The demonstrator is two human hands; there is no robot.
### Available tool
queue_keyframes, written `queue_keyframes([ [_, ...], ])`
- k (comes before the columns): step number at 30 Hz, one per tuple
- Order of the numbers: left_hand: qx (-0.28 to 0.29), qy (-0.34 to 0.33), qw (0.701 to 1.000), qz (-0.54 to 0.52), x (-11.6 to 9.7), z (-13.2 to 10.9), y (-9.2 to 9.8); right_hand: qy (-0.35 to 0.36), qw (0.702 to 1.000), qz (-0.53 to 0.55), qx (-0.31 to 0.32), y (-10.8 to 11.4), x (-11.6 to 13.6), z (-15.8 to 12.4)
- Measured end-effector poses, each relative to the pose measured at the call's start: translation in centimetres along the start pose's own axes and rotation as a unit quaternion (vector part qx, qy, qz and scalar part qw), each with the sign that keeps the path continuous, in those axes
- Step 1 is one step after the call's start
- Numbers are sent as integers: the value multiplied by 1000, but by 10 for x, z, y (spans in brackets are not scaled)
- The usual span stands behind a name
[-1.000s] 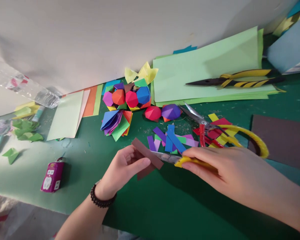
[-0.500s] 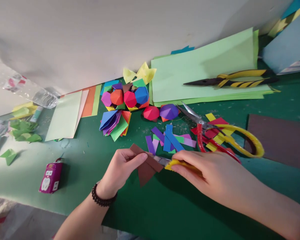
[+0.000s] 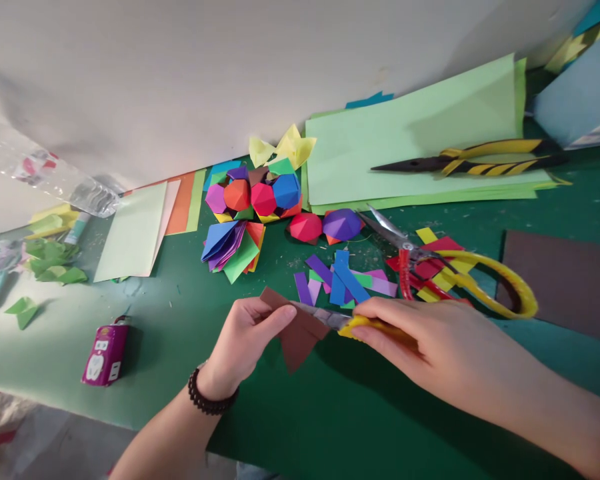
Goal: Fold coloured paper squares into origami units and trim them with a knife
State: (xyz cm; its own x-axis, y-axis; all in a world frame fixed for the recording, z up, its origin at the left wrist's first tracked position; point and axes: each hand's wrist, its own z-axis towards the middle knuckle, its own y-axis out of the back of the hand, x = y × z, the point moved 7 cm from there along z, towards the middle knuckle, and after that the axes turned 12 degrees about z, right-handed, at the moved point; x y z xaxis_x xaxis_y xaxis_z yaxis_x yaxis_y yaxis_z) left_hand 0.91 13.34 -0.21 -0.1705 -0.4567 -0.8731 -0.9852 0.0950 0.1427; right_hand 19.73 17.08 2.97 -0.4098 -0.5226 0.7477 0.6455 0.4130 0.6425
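Between thumb and fingers, my left hand (image 3: 243,343) pinches a folded piece of brown paper (image 3: 300,341) above the table. My right hand (image 3: 430,347) is closed around a yellow utility knife (image 3: 363,326). The knife's metal blade lies along the upper part of the brown paper, its tip close to my left thumb. Just beyond the blade, cut strips (image 3: 341,279) in blue, purple, pink and green lie loosely piled. Red-and-yellow-handled scissors (image 3: 405,247) rest behind my right hand, partly over red and yellow paper pieces.
Faceted paper shapes (image 3: 263,199) stand against the wall beside a fan of coloured paper (image 3: 233,247). Pliers (image 3: 460,163) lie on light green sheets (image 3: 360,147). Brown card (image 3: 565,273) is at right; a purple carton (image 3: 105,353), pale sheets (image 3: 130,233) and a plastic bottle (image 3: 55,173) are left.
The knife has moved slightly right relative to the brown paper, showing more of its blade. My left hand keeps its pinch. The whole view has shifted a little.
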Motion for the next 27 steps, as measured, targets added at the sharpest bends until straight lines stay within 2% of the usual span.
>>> queue_keyframes([
  [3, 23, -20, 1000, 1, -1, 0, -8, 17, 1000, 5, -6, -4, 3, 0],
  [7, 11, -36, 999, -38, -5, -1, -8, 26, 1000, -6, -16, -3, 4, 0],
  [11, 4, -18, 999, -39, -4, -1, -3, 33, 999, -11, -10, -2, 5, 0],
  [14, -18, -9, 1000, -3, -4, 0, 3, 40, 999, -14, -11, -3, 7, 0],
  [19, -11, 6, 999, 48, -1, 1, 2, 36, 999, -15, -19, -4, 8, 0],
  [27, 1, 0, 1000, 12, -4, -1, 0, 14, 1000, -2, -18, 1, 1, -1],
])
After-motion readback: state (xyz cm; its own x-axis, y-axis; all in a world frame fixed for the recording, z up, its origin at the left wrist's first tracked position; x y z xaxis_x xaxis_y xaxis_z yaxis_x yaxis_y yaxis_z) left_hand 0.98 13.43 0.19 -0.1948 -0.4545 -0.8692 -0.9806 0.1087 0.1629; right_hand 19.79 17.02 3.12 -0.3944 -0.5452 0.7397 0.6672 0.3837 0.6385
